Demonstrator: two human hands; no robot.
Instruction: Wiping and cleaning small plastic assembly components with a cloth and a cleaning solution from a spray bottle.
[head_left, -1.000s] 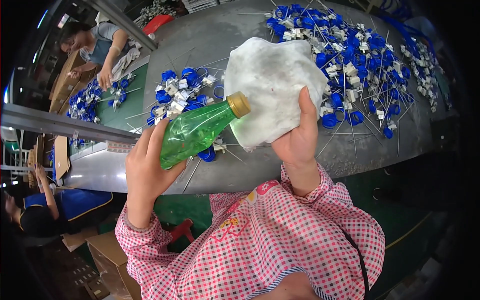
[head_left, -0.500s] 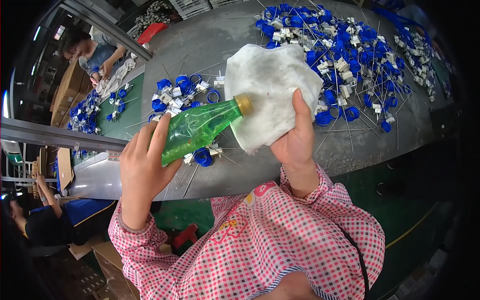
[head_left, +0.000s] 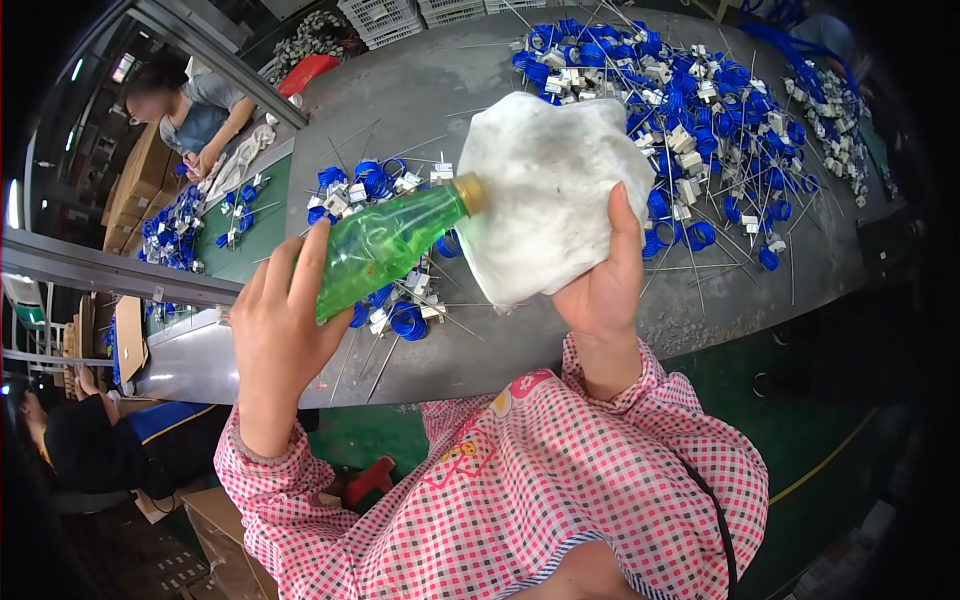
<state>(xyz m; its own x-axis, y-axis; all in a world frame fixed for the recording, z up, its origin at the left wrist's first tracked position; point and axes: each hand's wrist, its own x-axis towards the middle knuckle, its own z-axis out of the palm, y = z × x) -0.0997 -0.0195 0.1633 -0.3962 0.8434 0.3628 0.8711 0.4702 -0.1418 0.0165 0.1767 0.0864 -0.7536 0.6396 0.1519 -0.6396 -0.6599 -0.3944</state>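
Note:
A green plastic bottle [head_left: 375,245] with a gold cap lies tilted in my left hand [head_left: 285,325], whose fingers wrap round its lower end. Its capped end points to the right and reaches the left edge of a white cloth [head_left: 550,190]. My right hand [head_left: 605,295] supports that cloth from below, thumb on top and the other fingers hidden behind it. Grey smudges mark the cloth. Below the bottle and beside it lie coiled blue wires with white connectors [head_left: 405,318] on the metal table [head_left: 420,365].
A large heap of blue coiled wires [head_left: 700,140] with white blocks and thin metal rods covers the back right. A metal frame bar [head_left: 120,275] crosses the left side. Beyond it, a co-worker [head_left: 205,115] handles parts at a green surface. White crates [head_left: 380,20] stand at the back.
The bottle has drawn slightly left and its cap has moved toward the cloth's left edge. The cloth has shifted a little to the right with my right hand.

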